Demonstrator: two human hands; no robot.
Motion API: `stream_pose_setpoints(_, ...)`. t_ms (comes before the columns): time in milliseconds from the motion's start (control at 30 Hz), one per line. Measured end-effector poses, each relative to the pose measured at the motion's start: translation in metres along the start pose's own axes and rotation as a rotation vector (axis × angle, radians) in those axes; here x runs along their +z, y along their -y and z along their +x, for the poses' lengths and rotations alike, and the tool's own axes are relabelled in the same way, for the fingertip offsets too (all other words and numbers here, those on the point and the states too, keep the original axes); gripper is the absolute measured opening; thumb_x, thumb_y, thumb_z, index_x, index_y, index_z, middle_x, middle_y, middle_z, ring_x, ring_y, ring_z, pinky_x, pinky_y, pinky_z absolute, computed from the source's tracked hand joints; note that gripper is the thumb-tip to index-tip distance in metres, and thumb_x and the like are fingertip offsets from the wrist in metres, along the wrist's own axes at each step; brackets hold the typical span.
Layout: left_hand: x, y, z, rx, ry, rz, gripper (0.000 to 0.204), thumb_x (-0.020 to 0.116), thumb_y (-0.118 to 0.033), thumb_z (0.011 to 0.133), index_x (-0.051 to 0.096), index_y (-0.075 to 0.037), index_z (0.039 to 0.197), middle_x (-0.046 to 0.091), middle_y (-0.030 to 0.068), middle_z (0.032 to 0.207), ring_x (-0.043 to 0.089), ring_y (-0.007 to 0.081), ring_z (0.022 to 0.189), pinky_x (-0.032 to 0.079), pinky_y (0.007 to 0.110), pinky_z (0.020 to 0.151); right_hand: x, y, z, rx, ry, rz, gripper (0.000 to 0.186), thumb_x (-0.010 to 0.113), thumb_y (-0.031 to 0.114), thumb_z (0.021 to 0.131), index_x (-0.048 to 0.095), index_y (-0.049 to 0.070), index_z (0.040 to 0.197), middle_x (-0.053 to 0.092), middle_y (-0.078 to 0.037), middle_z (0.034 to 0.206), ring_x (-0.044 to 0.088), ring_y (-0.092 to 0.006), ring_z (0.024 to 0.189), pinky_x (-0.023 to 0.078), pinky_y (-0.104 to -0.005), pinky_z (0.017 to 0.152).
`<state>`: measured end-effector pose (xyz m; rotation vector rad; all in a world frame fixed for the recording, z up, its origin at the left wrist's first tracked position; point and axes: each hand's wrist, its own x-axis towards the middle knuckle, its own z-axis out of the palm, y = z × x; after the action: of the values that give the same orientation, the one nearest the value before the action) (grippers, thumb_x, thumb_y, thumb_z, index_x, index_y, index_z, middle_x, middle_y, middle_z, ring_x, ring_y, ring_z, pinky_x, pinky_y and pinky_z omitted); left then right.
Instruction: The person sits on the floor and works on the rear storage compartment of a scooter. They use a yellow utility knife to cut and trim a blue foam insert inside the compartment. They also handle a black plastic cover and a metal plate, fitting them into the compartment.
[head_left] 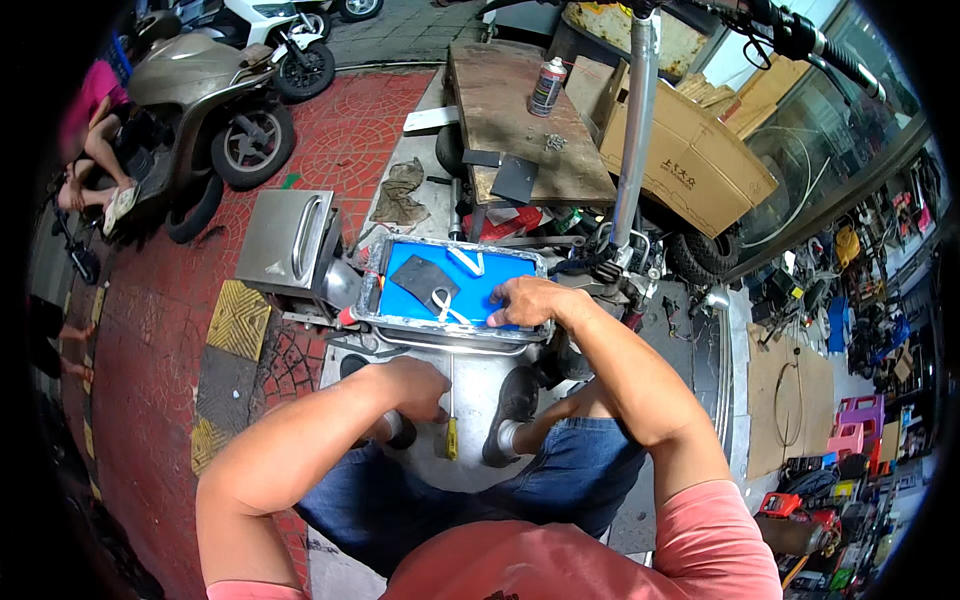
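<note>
My right hand (530, 301) rests on the right part of a bright blue flat-topped block (403, 305) set in a grey metal-rimmed tray (445, 331). Its fingers are apart and touch the blue surface. A dark grey flat pad (421, 279) and a looped white strip (457, 314) lie on the block, with a bent white-and-blue strip (466, 262) toward the far edge. My left hand (412, 387) hangs nearer to me, below the tray; its fingers are mostly hidden under it. Just right of it is a screwdriver (453, 440) with a yellow handle, apart from the hand.
Beyond the tray stands a worn wooden bench (490, 95) with a spray can (546, 87) and small metal parts. A box-like metal case (283, 237) is to the left. A grey pole (637, 140) rises at the right, before a large cardboard box (680, 150).
</note>
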<state>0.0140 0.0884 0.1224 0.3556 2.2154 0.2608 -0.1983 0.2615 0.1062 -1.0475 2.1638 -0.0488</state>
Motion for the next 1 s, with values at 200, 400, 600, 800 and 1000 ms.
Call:
stream_pose_setpoints(200,-0.021,0.025,0.014,0.074,-0.182,-0.164,0.068,0.072,-0.052,0.097,0.063,-0.006,0.147,0.074,0.023,0.129,0.067,0.0399,0.127,0.052,0.048,0.108,-0.01,-0.022,0.024,0.163,-0.28,0.143,0.061,0.077,0.058,0.091,0.08,0.002,0.114,0.077,-0.026,0.118,0.072,-0.0393,0.117,0.056,-0.0476,0.1)
stream_pose_setpoints(400,-0.026,0.036,0.05,-0.056,-0.216,-0.178,0.055,0.069,-0.051,0.098,0.073,-0.007,0.132,0.074,0.0213,0.128,0.068,0.0397,0.124,0.053,0.05,0.104,-0.031,-0.074,0.11,0.484,-0.735,1.101,0.062,0.071,0.059,0.099,0.07,-0.002,0.087,0.068,-0.013,0.07,0.067,-0.0247,0.056,0.049,-0.0403,0.048)
stream_pose_setpoints(600,-0.049,0.063,0.054,-0.18,-0.324,-0.261,0.049,0.069,-0.053,0.099,0.078,-0.011,0.122,0.075,0.022,0.124,0.068,0.0401,0.122,0.052,0.048,0.104,-0.048,-0.102,0.166,0.591,-0.819,1.179,0.05,0.066,0.048,0.105,0.07,0.0,0.097,0.069,-0.01,0.076,0.067,-0.0237,0.057,0.049,-0.036,0.047)
stream_pose_setpoints(800,-0.031,0.091,0.045,-0.223,-0.382,-0.34,0.05,0.068,-0.052,0.099,0.078,-0.006,0.119,0.075,0.0233,0.122,0.069,0.0402,0.121,0.053,0.049,0.103,-0.044,-0.053,0.111,0.241,-0.708,1.425,0.034,0.061,0.034,0.11,0.065,0.007,0.091,0.066,-0.006,0.074,0.064,-0.0199,0.055,0.05,-0.0327,0.049)
stream_pose_setpoints(1000,-0.039,0.073,0.051,-0.16,-0.343,-0.282,0.05,0.069,-0.05,0.099,0.076,-0.006,0.122,0.074,0.0224,0.125,0.068,0.0402,0.122,0.053,0.048,0.102,0.027,-0.067,0.023,0.313,-0.603,1.213,0.046,0.056,0.039,0.112,0.068,0.0,0.09,0.069,-0.012,0.073,0.062,-0.0209,0.053,0.047,-0.0359,0.047)
